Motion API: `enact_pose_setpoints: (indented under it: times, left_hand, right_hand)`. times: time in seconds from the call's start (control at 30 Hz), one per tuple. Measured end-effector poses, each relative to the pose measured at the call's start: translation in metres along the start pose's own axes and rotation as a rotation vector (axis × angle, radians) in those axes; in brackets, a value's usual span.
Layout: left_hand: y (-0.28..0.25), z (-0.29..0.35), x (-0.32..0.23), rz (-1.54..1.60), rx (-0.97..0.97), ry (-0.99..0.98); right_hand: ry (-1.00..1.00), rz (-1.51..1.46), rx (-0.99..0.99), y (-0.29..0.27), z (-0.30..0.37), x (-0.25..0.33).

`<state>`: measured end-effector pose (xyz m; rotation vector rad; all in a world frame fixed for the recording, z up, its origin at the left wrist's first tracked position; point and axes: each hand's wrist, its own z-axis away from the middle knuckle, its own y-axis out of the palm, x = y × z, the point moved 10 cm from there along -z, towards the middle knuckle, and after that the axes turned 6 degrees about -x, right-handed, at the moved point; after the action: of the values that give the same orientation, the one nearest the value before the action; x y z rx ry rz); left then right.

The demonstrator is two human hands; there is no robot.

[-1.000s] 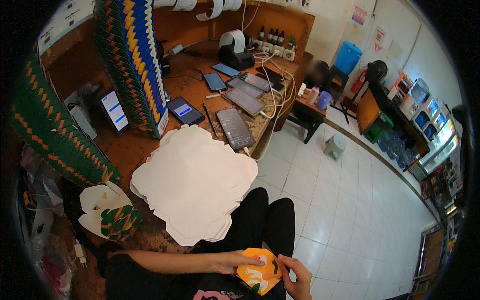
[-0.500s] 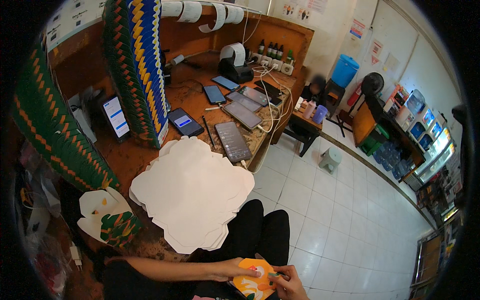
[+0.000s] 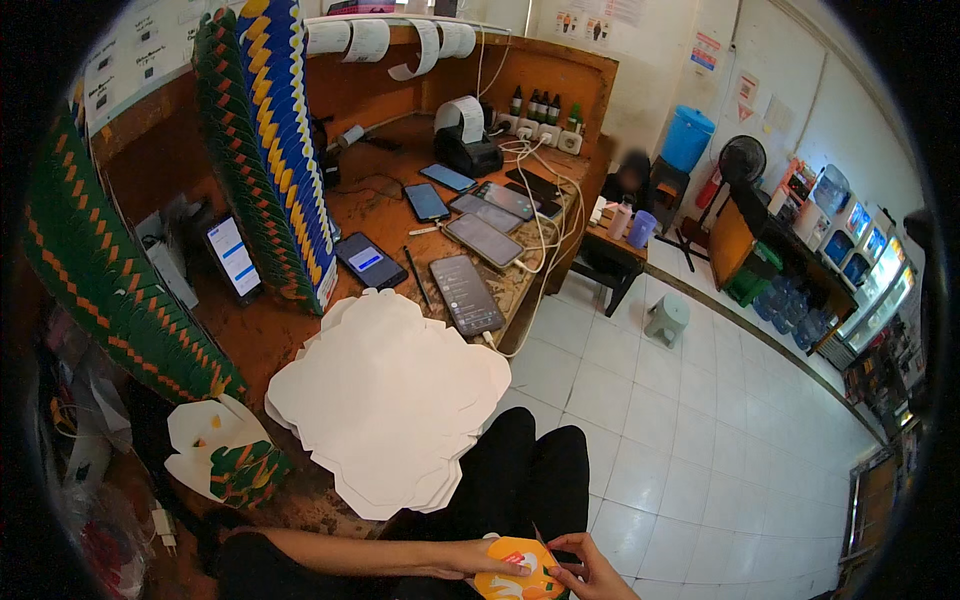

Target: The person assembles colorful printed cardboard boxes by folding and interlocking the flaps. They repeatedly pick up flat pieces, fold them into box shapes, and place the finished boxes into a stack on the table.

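Low in the view, above my lap, my left hand [image 3: 470, 558] is closed on an orange patterned paper food box [image 3: 518, 572], its thumb lying across the printed face. My right hand [image 3: 592, 568] pinches the right edge of the same box, near a thin dark flap or edge standing up at its top. The box's underside and some fingers are hidden. Just beyond my knees, a stack of flat white box blanks [image 3: 390, 395] lies on the desk corner. Left of it sits a single folded green-and-orange box [image 3: 245, 470], mouth open and white inside.
Tall nested columns of green boxes [image 3: 120, 290] and blue-yellow boxes [image 3: 285, 140] stand at the left. Several phones [image 3: 466, 295] with white cables, a pen [image 3: 417, 278] and a receipt printer [image 3: 468, 150] occupy the desk. A person sits beyond it; a grey stool [image 3: 667, 318] stands on the tiles.
The view has shifted slightly. My right hand has moved a little up and right along the box's edge, its fingers straighter. The left hand keeps its hold.
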<state>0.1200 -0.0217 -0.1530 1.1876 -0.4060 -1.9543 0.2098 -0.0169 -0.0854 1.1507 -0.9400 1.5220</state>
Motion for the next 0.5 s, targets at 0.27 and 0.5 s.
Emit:
enact_pose_setpoints:
  times: [0.27, 0.5]
  left_hand:
    - [0.01, 0.024, -0.059, -0.669, -0.063, 0.177]
    - [0.006, 0.155, -0.19, -0.644, -0.762, 1.008]
  right_hand:
    - [0.258, -0.056, 0.051, -0.004, 0.001, -0.037]
    - [-0.241, -0.15, -0.296, -0.052, -0.021, 0.077]
